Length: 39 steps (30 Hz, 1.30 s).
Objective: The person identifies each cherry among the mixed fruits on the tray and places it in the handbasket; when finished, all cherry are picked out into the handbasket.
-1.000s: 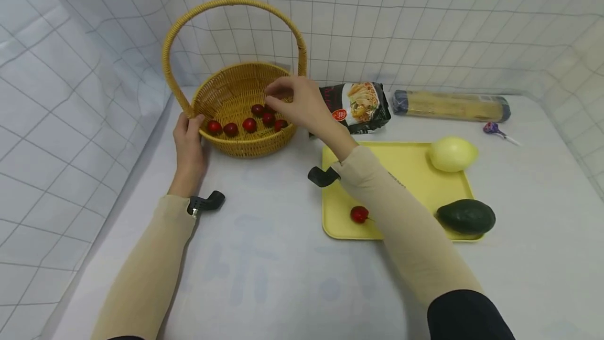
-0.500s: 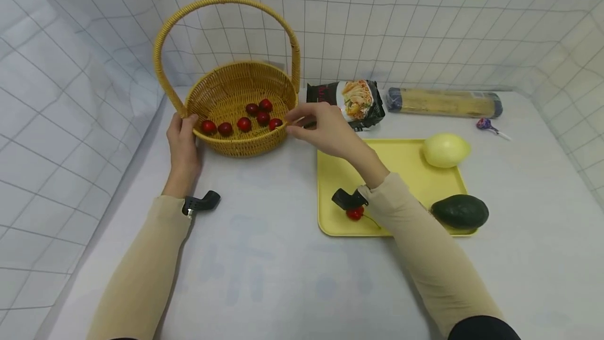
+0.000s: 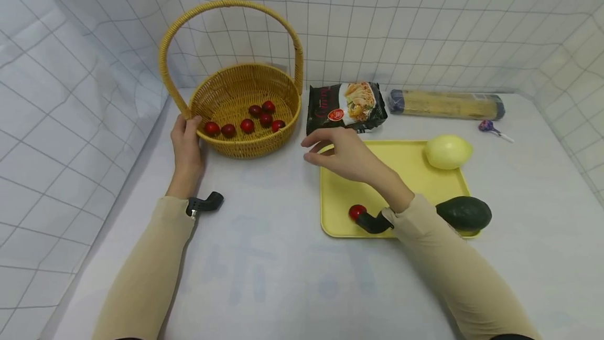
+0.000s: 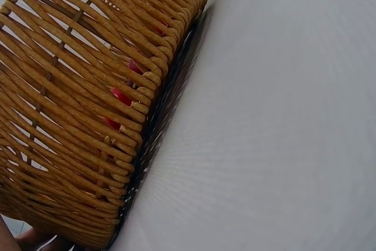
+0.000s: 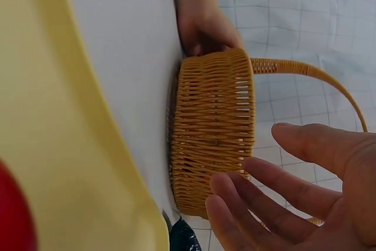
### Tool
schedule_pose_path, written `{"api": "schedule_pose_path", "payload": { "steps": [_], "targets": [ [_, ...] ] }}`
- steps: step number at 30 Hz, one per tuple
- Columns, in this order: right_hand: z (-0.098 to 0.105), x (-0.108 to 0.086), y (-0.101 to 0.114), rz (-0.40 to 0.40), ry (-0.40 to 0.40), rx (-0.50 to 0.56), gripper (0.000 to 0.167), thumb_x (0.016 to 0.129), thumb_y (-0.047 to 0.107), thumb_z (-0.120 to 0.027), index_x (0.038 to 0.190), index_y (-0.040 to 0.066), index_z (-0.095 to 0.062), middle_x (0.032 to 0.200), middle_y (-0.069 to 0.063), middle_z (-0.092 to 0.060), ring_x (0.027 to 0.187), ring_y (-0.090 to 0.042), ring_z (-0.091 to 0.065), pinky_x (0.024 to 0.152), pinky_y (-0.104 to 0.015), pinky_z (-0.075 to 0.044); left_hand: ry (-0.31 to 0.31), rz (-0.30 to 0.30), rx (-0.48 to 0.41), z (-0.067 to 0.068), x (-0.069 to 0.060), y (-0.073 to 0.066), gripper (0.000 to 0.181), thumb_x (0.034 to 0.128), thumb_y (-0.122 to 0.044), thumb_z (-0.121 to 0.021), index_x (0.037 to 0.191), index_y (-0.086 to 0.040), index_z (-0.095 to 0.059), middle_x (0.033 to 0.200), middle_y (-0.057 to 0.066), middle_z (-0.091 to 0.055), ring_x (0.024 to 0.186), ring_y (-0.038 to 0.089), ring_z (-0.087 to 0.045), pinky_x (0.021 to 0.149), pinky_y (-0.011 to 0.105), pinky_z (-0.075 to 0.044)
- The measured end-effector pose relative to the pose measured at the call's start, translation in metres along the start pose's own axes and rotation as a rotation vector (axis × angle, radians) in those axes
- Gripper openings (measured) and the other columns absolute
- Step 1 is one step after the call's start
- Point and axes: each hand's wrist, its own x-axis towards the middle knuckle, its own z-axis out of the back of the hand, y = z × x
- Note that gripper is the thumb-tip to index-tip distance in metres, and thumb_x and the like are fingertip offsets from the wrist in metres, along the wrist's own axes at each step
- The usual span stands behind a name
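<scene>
At the basket's left side my left hand (image 3: 186, 146) grips the rim, its thumb over the edge and its fingers against the outer wall. The wicker basket (image 3: 243, 148) has a tall arched handle and stands upright with several red cherries (image 3: 247, 126) inside. Its woven side (image 4: 70, 98) fills much of the left wrist view. My right hand (image 3: 343, 153) hovers over the upper left corner of the yellow tray (image 3: 330, 198), fingers loosely bent and holding nothing. One cherry (image 3: 357, 211) lies on the tray, partly behind the black wrist camera.
A lemon (image 3: 448, 152) and an avocado (image 3: 464, 213) sit at the tray's right side. Behind the tray lie a black noodle packet (image 3: 346, 107), a long pack of dry pasta (image 3: 446, 104) and a lollipop (image 3: 488, 126). Gridded white cloth (image 3: 424, 25) rises behind.
My right hand has moved from above the basket's right side, rightward and nearer, to the tray's corner. My left hand has stayed on the rim.
</scene>
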Motion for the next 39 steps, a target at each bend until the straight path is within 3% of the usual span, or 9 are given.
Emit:
{"api": "schedule_pose_path", "payload": {
  "steps": [6, 13, 17, 22, 31, 39],
  "targets": [
    [-0.001, -0.031, -0.01, -0.016, 0.003, 0.027, 0.027, 0.101, 0.019, -0.071, 0.125, 0.007, -0.073, 0.126, -0.008, -0.073, 0.11, -0.017, -0.07, 0.097, -0.039, -0.058, 0.004, 0.012, -0.002, -0.001, 0.0, -0.001, 0.048, 0.1019, -0.025, -0.051, 0.145, -0.004, -0.057, 0.138, 0.006, -0.056, 0.134, 0.019, -0.048, 0.118, 0.031, -0.034],
    [-0.012, -0.065, -0.022, -0.035, -0.04, 0.044, 0.028, 0.102, 0.025, -0.071, 0.127, 0.012, -0.073, 0.12, -0.001, -0.076, 0.106, -0.014, -0.072, 0.095, -0.041, -0.058, -0.011, 0.015, 0.019, 0.002, 0.0, -0.005, 0.047, 0.1016, -0.025, -0.051, 0.143, -0.004, -0.058, 0.136, 0.005, -0.057, 0.129, 0.016, -0.05, 0.116, 0.031, -0.035],
    [-0.016, -0.079, -0.028, -0.053, -0.045, 0.072, 0.029, 0.1, 0.029, -0.074, 0.126, 0.015, -0.074, 0.12, 0.001, -0.075, 0.106, -0.013, -0.072, 0.096, -0.04, -0.058, -0.002, 0.019, -0.01, 0.001, 0.0, -0.004, 0.047, 0.1018, -0.024, -0.052, 0.143, -0.003, -0.058, 0.137, 0.006, -0.057, 0.133, 0.019, -0.05, 0.117, 0.031, -0.034],
    [-0.013, -0.085, -0.039, -0.012, -0.037, 0.072, 0.031, 0.099, 0.03, -0.076, 0.126, 0.015, -0.073, 0.121, 0.001, -0.075, 0.108, -0.013, -0.072, 0.097, -0.041, -0.057, 0.007, 0.014, 0.014, 0.0, 0.0, -0.001, 0.048, 0.1021, -0.025, -0.051, 0.146, -0.006, -0.056, 0.142, 0.007, -0.056, 0.137, 0.022, -0.049, 0.119, 0.032, -0.034],
    [0.014, -0.09, -0.061, -0.05, 0.149, 0.005, 0.038, 0.087, 0.029, -0.088, 0.121, 0.017, -0.075, 0.113, 0.004, -0.074, 0.103, -0.015, -0.068, 0.093, -0.036, -0.057, -0.001, 0.007, 0.016, 0.0, 0.002, -0.001, 0.044, 0.1014, -0.024, -0.052, 0.14, -0.004, -0.059, 0.133, 0.003, -0.057, 0.128, 0.015, -0.051, 0.114, 0.031, -0.036],
    [0.022, -0.092, -0.069, -0.043, 0.32, 0.084, 0.045, 0.087, 0.03, -0.088, 0.127, 0.02, -0.073, 0.121, 0.005, -0.074, 0.107, -0.014, -0.07, 0.097, -0.032, -0.056, -0.005, 0.023, -0.012, 0.0, 0.001, 0.001, 0.045, 0.1016, -0.024, -0.052, 0.142, -0.004, -0.057, 0.136, 0.003, -0.056, 0.133, 0.017, -0.049, 0.117, 0.03, -0.034]
  ]
}}
